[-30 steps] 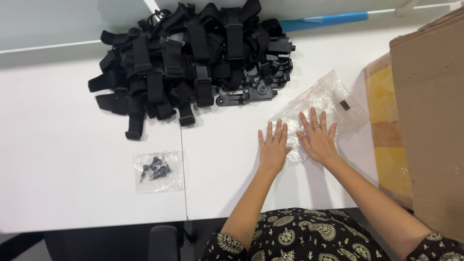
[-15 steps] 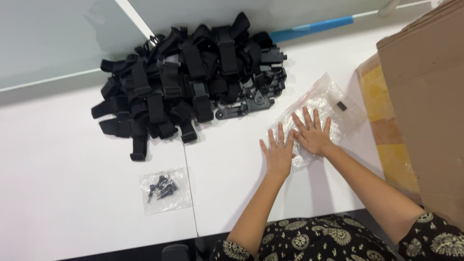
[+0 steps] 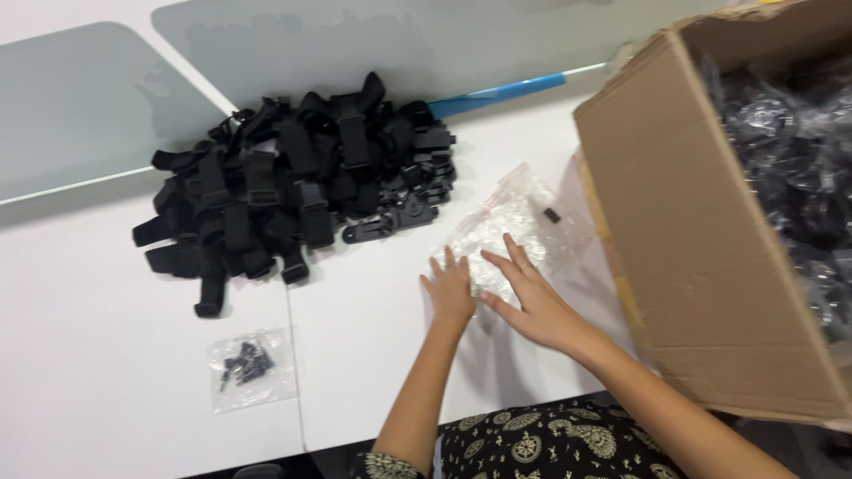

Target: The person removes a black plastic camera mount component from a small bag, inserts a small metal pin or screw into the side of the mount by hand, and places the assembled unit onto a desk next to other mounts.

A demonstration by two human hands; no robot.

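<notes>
You've got a heap of black straps with buckles (image 3: pixel 293 191) at the table's far side | small clear bag of dark small parts (image 3: pixel 250 368), maybe screws, lying near you, apart from the heap | open cardboard box (image 3: pixel 701 239) on your right, dark bagged items inside | blue strip (image 3: pixel 501 91) behind the heap | white table (image 3: pixel 98 355)

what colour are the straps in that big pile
Black; the pile of straps shows best in the head view, on the white table.

Both hands (image 3: pixel 497 297) lie flat on clear plastic bags (image 3: pixel 510 232) beside black straps (image 3: pixel 293 191).
</notes>
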